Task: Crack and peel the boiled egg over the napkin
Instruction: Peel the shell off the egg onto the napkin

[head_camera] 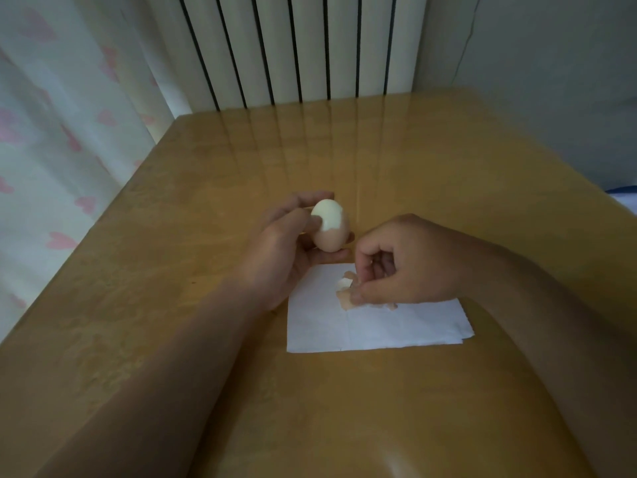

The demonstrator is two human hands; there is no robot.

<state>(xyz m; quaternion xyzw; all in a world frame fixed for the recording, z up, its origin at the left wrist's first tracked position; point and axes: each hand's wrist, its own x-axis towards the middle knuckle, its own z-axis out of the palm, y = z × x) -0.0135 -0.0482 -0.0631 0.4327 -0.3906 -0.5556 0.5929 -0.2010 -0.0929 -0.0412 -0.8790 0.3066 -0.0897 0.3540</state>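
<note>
Our left hand (286, 243) grips the half-peeled boiled egg (330, 229), white above and brown-shelled below, long axis upright, just beyond the white paper napkin's (372, 326) far left corner. Our right hand (406, 260), over the napkin's far edge, pinches pale shell scraps (344, 292). We judge the egg's shelled lower half, just off that corner, is its next reach.
</note>
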